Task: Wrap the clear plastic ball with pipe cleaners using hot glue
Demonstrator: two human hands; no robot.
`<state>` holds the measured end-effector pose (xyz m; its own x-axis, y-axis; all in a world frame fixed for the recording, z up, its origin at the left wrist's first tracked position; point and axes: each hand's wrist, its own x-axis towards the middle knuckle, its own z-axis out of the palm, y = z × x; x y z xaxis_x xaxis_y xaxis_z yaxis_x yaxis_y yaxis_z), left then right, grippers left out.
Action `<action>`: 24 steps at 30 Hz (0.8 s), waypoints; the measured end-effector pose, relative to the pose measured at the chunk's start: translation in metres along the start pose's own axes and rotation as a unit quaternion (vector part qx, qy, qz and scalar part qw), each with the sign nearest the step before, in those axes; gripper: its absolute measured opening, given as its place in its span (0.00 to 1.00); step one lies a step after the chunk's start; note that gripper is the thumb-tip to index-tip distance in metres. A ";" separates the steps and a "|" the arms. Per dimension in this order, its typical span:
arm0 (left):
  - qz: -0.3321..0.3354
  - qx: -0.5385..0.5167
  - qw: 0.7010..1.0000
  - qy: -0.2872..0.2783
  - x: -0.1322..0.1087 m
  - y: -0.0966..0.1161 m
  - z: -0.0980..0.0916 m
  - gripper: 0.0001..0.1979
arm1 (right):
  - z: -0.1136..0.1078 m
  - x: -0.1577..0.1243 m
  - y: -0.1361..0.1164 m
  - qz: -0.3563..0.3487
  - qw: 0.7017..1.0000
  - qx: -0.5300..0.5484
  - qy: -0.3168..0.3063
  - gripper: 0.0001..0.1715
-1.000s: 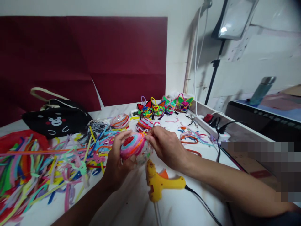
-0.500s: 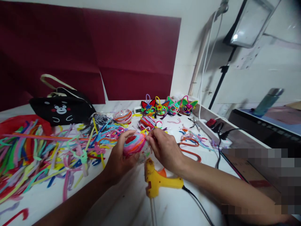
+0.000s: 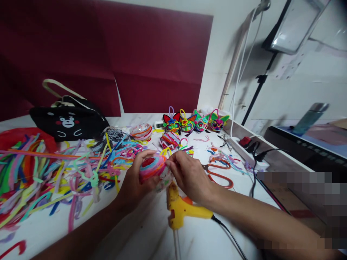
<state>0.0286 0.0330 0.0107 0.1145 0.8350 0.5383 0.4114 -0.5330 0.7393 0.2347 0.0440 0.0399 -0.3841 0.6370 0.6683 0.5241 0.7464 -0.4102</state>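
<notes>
My left hand (image 3: 137, 180) is wrapped round a clear ball (image 3: 153, 168) partly covered in rings of red, blue, pink and orange fuzzy strips. The thumb and fingers of my right hand (image 3: 187, 173) are pinched together at the ball's right side; they seem to press an orange fuzzy strip there, its end hidden by the fingers. Under my hands a yellow hot glue gun (image 3: 179, 209) lies on the white table, a clear glue stick poking out of its back. Orange-handled scissors (image 3: 221, 173) rest just beyond my right wrist.
Loose pipe cleaners (image 3: 67, 177) spread over the left side, near a black bag (image 3: 67, 122). Two more strip-wrapped balls (image 3: 169, 140) sit behind my hands. Several finished animal-face ornaments (image 3: 187, 122) stand along the back. A power strip (image 3: 246, 150) runs along the right edge.
The view has shifted slightly. The ball is tilted a little in my left hand, showing more of its clear underside. My right fingers stay pinched at its edge.
</notes>
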 end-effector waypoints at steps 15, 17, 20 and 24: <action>0.059 -0.006 0.998 0.014 -0.001 -0.001 -0.003 0.25 | -0.003 0.005 0.001 0.019 0.990 0.137 -0.010 0.10; 0.056 -0.006 0.998 0.013 0.001 0.001 -0.004 0.25 | -0.005 0.006 0.002 0.029 0.987 0.156 -0.017 0.10; 0.058 -0.007 0.998 0.017 0.001 0.004 -0.007 0.25 | -0.008 0.007 0.002 0.056 0.978 0.195 -0.039 0.09; 0.072 -0.039 0.997 0.009 0.001 0.004 -0.008 0.24 | -0.013 0.010 0.002 0.095 0.965 0.232 -0.070 0.09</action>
<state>0.0230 0.0307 0.0169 0.1497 0.7472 0.6476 0.3198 -0.6563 0.6834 0.2420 0.0494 0.0534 -0.4311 0.7664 0.4762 0.2106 0.5987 -0.7728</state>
